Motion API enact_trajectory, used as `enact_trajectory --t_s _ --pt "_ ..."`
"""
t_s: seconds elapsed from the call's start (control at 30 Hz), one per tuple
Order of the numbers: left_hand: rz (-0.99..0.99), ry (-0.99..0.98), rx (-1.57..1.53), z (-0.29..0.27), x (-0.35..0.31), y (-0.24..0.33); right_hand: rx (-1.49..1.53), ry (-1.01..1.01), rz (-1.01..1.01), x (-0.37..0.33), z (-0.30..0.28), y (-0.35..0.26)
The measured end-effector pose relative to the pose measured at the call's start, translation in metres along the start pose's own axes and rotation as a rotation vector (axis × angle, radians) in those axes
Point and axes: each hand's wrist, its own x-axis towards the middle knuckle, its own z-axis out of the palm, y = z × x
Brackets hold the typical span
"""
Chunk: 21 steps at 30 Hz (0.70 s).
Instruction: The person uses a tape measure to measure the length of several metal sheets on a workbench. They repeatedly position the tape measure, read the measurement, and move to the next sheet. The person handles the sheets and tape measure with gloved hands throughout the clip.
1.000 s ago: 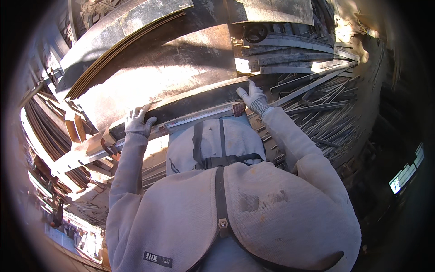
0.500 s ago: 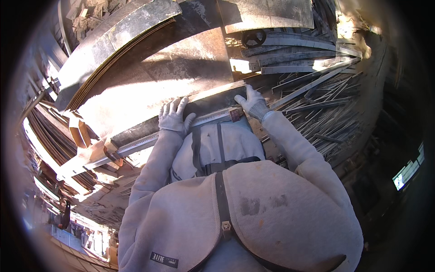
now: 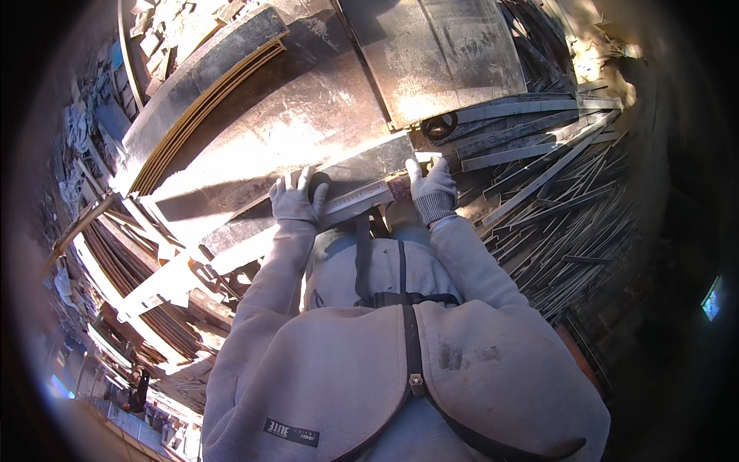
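My left hand [image 3: 296, 199], in a pale knit glove, lies with fingers spread on a dark-faced board [image 3: 368, 163]. The board runs slantwise in front of my body, from lower left to upper right. At the board's right end is my gloved right hand [image 3: 436, 187], its thumb against the corner and its other fingers curled; their tips are partly hidden. Along the near side of the board runs a light straight bar [image 3: 350, 202] with scale marks. A reddish-brown block [image 3: 399, 188] sits at the bar's right end, beside my right hand.
Large worn sheets [image 3: 454, 65] spread beyond the board. A stack of thin panels [image 3: 208, 96] stands at far left. To the right lie heaped narrow strips [image 3: 554, 204], longer beams [image 3: 523, 154] and a dark ring [image 3: 439, 126]. More long strips [image 3: 127, 266] lie at left.
The board's face has tilted more into view, and its right end sits close to my right thumb. My right hand has shifted slightly down and right. My left hand stays spread on the board.
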Motion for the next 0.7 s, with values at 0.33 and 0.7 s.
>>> enact_trajectory --t_s 0.33,0.7 --pt "-0.063 0.117 0.038 -0.004 0.048 0.018 0.897 -0.666 0.059 -0.012 0.077 -0.032" --pt "-0.024 0.325 0.076 0.007 0.060 0.021 0.879 -0.626 0.099 -0.013 0.049 -0.052"
